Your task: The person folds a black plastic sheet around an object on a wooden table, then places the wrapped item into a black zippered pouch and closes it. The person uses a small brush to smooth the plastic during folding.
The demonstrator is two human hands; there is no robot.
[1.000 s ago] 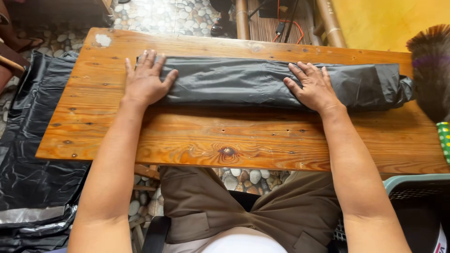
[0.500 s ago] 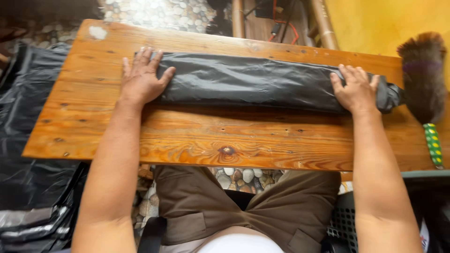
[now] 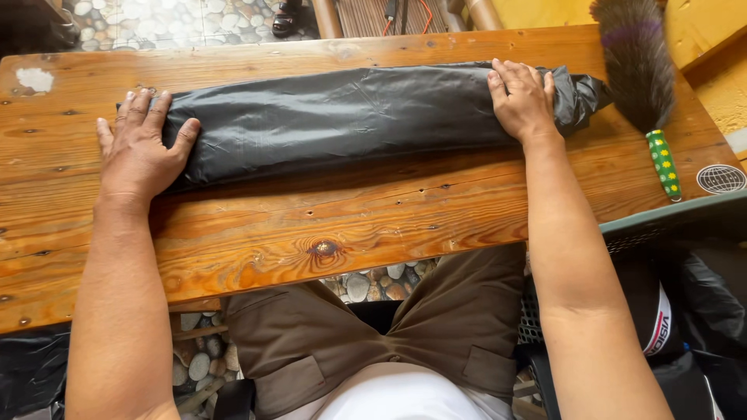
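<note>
Black plastic roll (image 3: 342, 117): lies lengthwise on knotty wooden plank (image 3: 373, 225) over pebble floor (image 3: 373, 284); left hand (image 3: 140, 148) and right hand (image 3: 523, 99) press flat, unclenched, on its ends.

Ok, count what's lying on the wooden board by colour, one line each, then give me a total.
Black: 1, the long plastic roll, with the left hand and the right hand flat on its ends.
Brown and green: 1, the feather duster with a spotted green handle.
Total: 2 on the wooden board.
</note>
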